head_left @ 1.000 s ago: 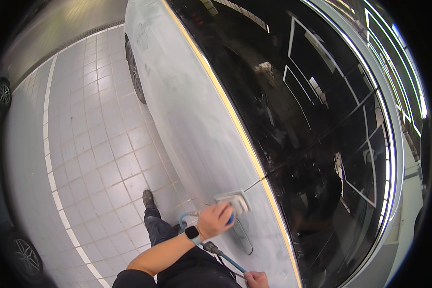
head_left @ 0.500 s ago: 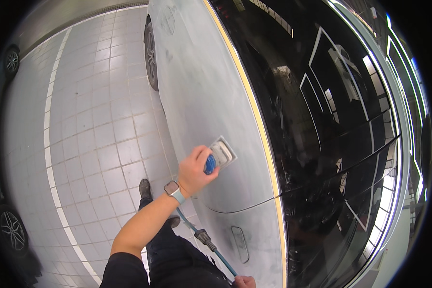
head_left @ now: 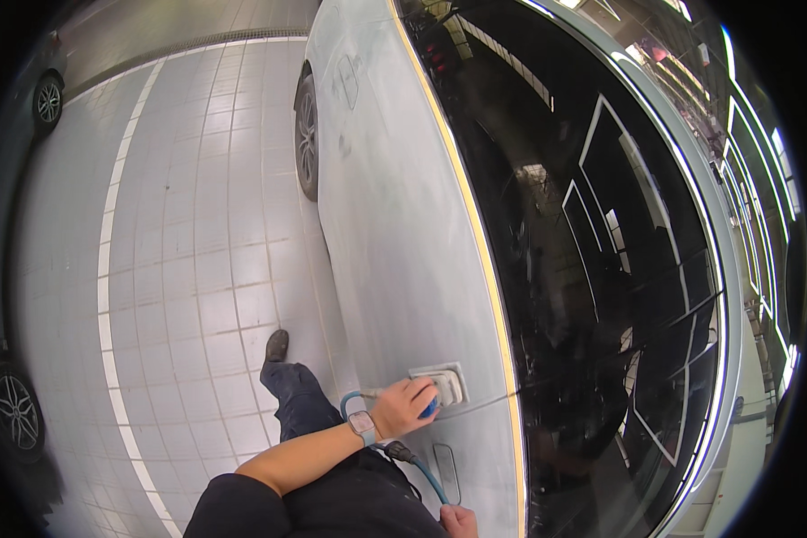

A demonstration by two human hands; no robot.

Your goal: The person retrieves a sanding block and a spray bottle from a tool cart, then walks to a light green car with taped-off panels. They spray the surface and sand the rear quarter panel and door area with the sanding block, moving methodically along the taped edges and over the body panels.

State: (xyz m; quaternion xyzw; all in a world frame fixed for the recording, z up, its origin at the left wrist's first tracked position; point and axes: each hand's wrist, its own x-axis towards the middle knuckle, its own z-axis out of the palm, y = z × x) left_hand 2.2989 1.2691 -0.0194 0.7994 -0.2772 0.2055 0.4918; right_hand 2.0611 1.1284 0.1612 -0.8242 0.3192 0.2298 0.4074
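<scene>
A sander [head_left: 451,384] with a rectangular pad and a blue part lies against the pale grey, matt side [head_left: 394,260] of a car, beside a door seam. My left hand [head_left: 403,409], with a watch on its wrist, is closed around the sander's body. A blue-green hose [head_left: 431,481] with a dark coupling [head_left: 399,451] loops below that wrist. Close to the lower edge, my right hand [head_left: 458,521] grips the hose; part of this hand is cut off. The recessed door handle [head_left: 446,471] sits between the two hands.
Yellow masking tape [head_left: 463,175] runs along the panel's edge beside the glossy black windows [head_left: 547,251]. The car's wheel [head_left: 306,134] is farther ahead. On the left are a tiled floor [head_left: 197,269], a white line [head_left: 105,332] and other cars' wheels [head_left: 16,408].
My left hand has drawn the sander back toward me along the panel, to the door seam. The hose now bends in a tighter loop. My right hand stays on the hose.
</scene>
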